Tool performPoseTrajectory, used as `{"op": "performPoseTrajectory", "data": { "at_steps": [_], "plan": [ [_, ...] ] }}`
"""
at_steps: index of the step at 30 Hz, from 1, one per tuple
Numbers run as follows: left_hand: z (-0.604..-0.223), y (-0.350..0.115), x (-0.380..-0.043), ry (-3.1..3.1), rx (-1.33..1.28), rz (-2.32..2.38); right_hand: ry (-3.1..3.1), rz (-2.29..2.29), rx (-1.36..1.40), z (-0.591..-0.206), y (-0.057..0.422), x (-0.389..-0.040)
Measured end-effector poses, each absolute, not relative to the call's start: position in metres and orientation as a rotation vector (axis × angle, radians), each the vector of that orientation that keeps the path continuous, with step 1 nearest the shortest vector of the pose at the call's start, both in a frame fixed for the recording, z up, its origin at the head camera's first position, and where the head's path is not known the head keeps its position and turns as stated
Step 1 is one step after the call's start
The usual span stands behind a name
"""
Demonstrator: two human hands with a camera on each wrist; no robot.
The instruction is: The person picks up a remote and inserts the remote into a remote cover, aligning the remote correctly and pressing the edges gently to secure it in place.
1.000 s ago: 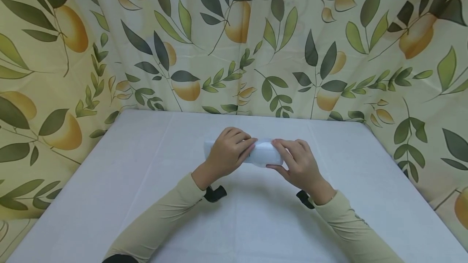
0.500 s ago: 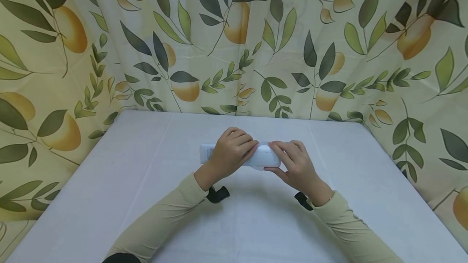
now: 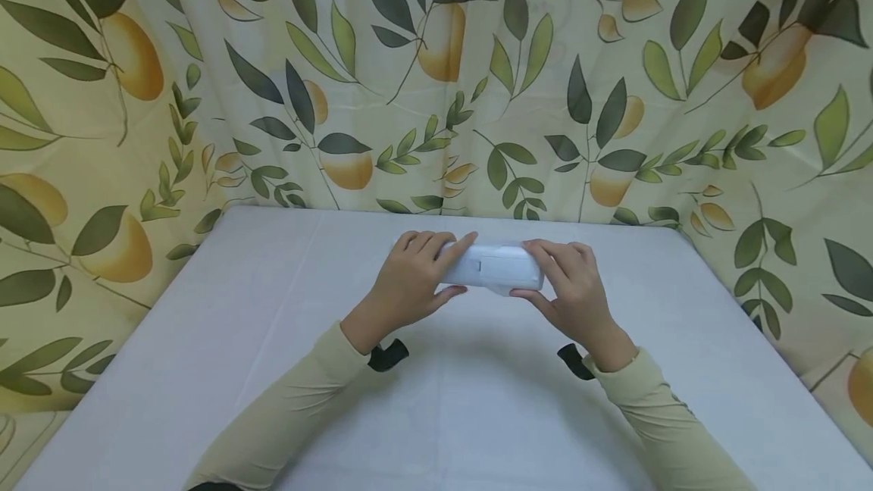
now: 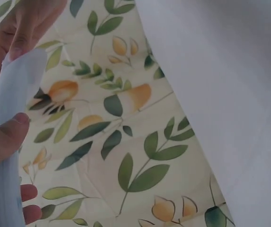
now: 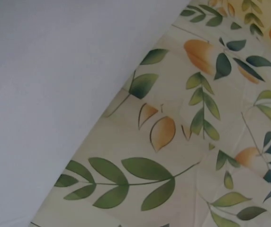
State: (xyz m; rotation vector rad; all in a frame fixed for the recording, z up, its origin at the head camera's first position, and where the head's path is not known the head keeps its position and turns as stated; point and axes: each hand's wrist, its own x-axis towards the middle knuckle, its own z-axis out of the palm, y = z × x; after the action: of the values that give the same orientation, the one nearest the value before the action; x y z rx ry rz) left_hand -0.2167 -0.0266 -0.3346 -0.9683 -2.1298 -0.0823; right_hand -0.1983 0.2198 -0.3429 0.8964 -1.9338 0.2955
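A long white plastic device with rounded edges [image 3: 508,267] is held up level over the table between both hands. An outlined rectangular panel with a small dark notch shows on the side toward the head camera. My left hand [image 3: 409,275] grips its left part, thumb below and fingers over the top, hiding that end. With thumb and fingers, my right hand [image 3: 576,298] pinches the right end. In the left wrist view the device [image 4: 7,109] runs up the left edge, a translucent piece at its upper end beside the right hand [image 4: 24,28]. The right wrist view shows neither hand nor device.
The table [image 3: 436,415] is covered with a white cloth. Behind it and along the sides hangs a curtain [image 3: 409,120] printed with leaves and orange fruit. A black strap end [image 3: 389,355] juts from the left wrist, another [image 3: 576,362] from the right.
The device has turned about its length, bringing the panel into sight. Both hands have risen slightly and spread a little apart, and the left hand's thumb now sits below the device.
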Motion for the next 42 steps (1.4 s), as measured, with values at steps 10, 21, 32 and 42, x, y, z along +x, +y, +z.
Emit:
{"op": "performPoseTrajectory", "data": {
  "at_steps": [10,21,32,42],
  "plan": [
    [-0.339,-0.029,-0.219,-2.169,-0.878,-0.075,-1.926,0.235,0.896,-0.343,0.217,-0.199],
    [-0.344,-0.022,-0.217,-2.192,-0.836,-0.107,-1.653,0.072,1.031,-0.352,0.207,-0.207],
    [-0.347,-0.018,-0.213,-2.215,-0.773,-0.16,-1.59,0.132,1.045,-0.357,0.207,-0.205],
    [-0.35,-0.018,-0.211,-2.235,-0.706,-0.215,-1.678,0.089,1.026,-0.361,0.203,-0.197]
  ]
}}
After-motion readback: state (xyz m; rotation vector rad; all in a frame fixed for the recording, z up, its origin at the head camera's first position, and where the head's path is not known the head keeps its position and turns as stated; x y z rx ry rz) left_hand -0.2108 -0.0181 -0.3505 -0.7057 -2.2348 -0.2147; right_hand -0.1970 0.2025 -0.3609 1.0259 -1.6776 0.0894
